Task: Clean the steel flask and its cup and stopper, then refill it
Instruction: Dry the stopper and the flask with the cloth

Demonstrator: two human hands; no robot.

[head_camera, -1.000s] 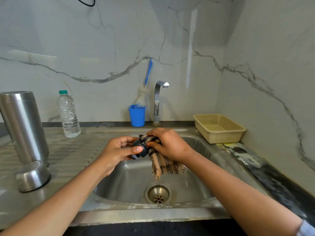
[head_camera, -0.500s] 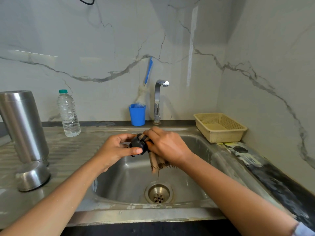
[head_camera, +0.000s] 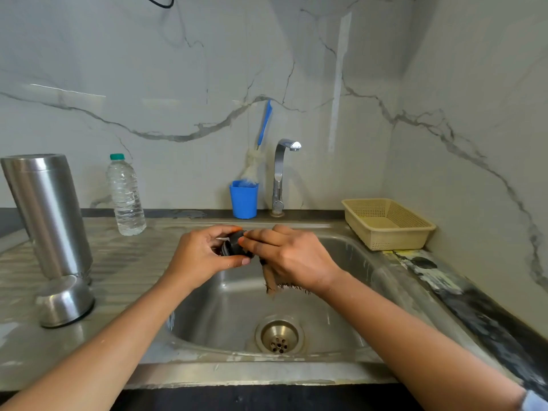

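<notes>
**Stopper Held Over Sink**

Grips black stopper point(head_camera: 234, 247) in left hand point(head_camera: 201, 256), fingers point(head_camera: 224, 230) curled round it, above sink point(head_camera: 225, 307). Clutches brown cloth point(head_camera: 271, 283) in right hand point(head_camera: 290, 259), pressed against stopper. On worktop point(head_camera: 133, 262) at left: steel flask point(head_camera: 47, 215) standing, cup point(head_camera: 65, 301) mouth-down just beside.

The flask point(head_camera: 47, 215) and cup point(head_camera: 65, 301) are brushed, shiny steel. The stopper point(head_camera: 234, 247) looks matt black plastic; the basket point(head_camera: 388, 229) perforated plastic.

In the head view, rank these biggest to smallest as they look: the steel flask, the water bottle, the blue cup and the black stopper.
1. steel flask, though nearness may inflate it
2. water bottle
3. blue cup
4. black stopper, partly covered, judged by what shows
</notes>
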